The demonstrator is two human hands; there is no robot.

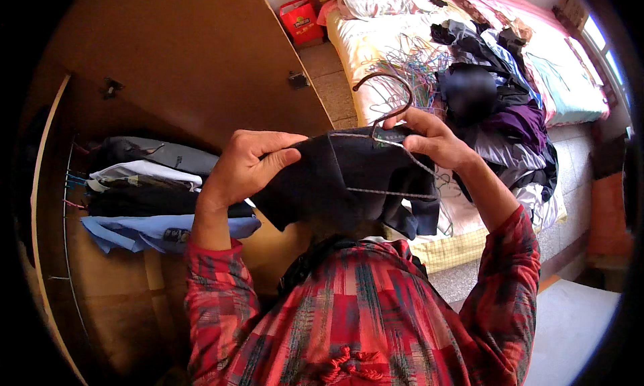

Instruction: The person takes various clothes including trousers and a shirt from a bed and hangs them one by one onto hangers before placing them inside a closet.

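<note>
A dark garment [312, 184] hangs spread in front of my chest, between both hands. My left hand [251, 164] pinches its upper left edge between thumb and fingers. At the other side, my right hand [437, 139] grips the garment's top edge beside a label. A wire clothes hanger [392, 193] lies against the cloth, partly covered by it. Its dark hook [410, 91] curves up and to the left, close to my right fingers. The lower part of the garment is hard to make out against my body.
An opened wooden wardrobe [201, 48] stands at left, with several garments [171, 230] on its rail [66, 184]. On the bed [347, 69] lie a tangle of wire hangers [412, 66] and a heap of clothes [518, 119]. Behind is a red bag [302, 23].
</note>
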